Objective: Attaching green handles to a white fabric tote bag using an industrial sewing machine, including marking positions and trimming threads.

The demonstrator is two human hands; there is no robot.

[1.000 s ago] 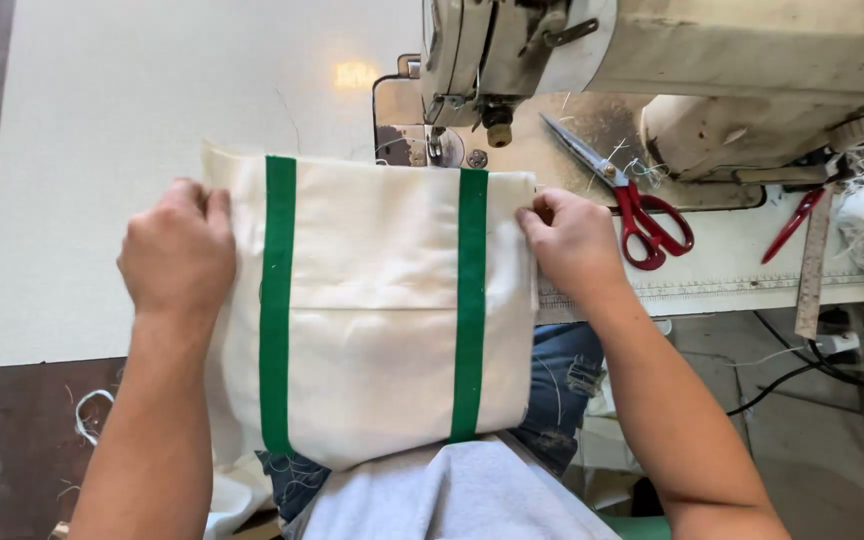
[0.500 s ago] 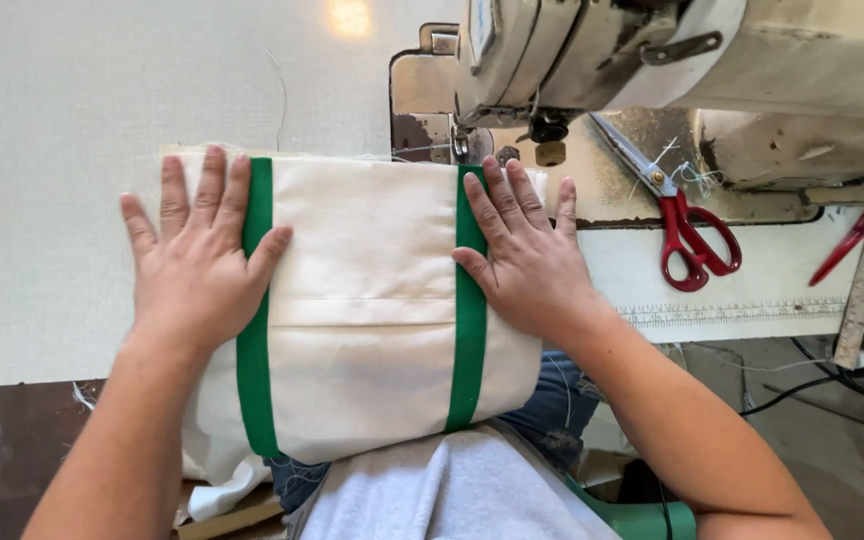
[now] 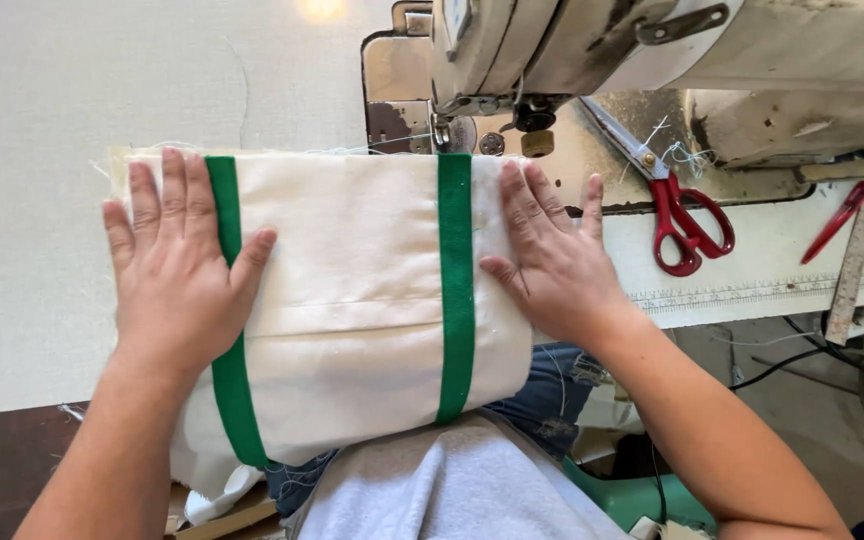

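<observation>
**Q:** What do the hands show?

**A:** The left hand [image 3: 177, 275] lies flat, fingers spread, palm down on the cream fabric panel [image 3: 352, 300], covering part of the left green stripe [image 3: 232, 390]. The right hand [image 3: 552, 260] is likewise spread and pressed flat at the panel's right edge, just beside the right green stripe [image 3: 455, 290]. Neither hand pinches anything.

**Q:** Where does the panel lie?

**A:** On the pale sewing table [image 3: 52, 150], its far edge near the needle area of the sewing machine [image 3: 672, 60]; its near edge hangs over the table toward the person's lap.

**Q:** How is such flattening done well?

**A:** As a judgement: even pressure from both palms, the stripes kept parallel, the far edge square to the machine, and fingertips kept clear of the needle.

**Q:** What lies further out?

**A:** Red-handled scissors [image 3: 677, 215] rest on the machine bed to the right of the right hand, well apart from the panel. A second red-handled tool [image 3: 842, 215] lies at the far right; its kind cannot be told. Loose threads dot the table, cables run below its right side, and a green object [image 3: 622, 495] shows beneath the right forearm.
</observation>
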